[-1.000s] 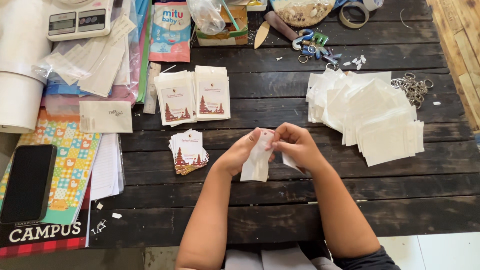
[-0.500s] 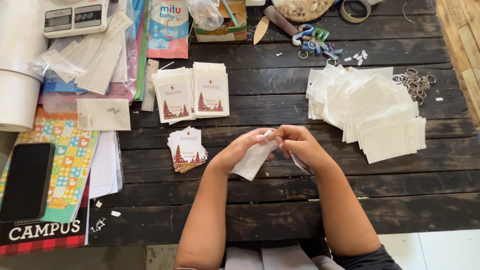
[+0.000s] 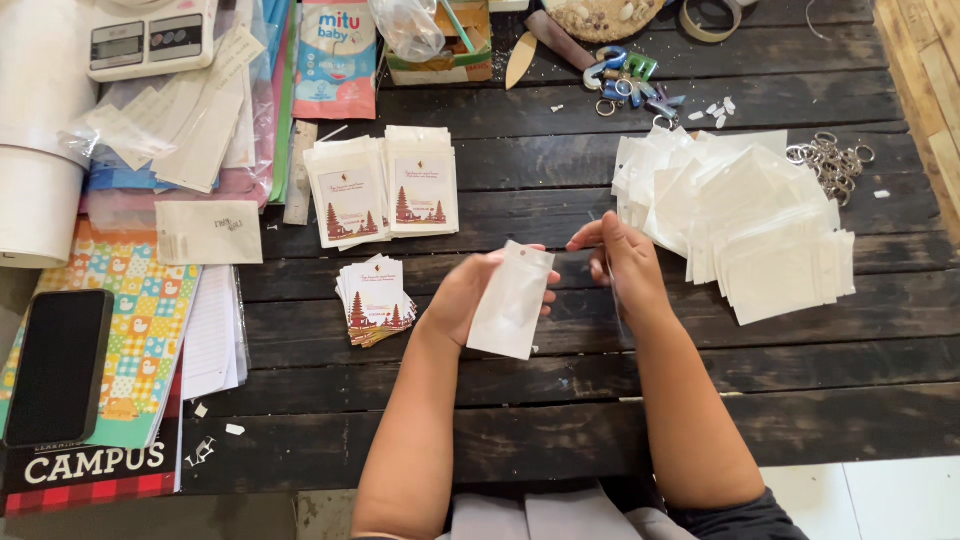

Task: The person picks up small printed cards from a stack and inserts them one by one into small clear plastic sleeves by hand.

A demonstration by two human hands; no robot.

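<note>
Between the two hands over the dark worktop (image 3: 560,400), the left hand (image 3: 470,295) is closed on a small clear pouch (image 3: 510,300), held tilted. Right hand (image 3: 625,262) pinches something thin, perhaps a peeled strip; sealing likely follows, needing a clean fold.

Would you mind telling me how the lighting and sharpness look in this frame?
Head view: soft, even daylight, faint shadows on the dark table; mild glare on the clear pouch in the left hand; right hand slightly motion-blurred; the pouch pile looks sharp.
</note>
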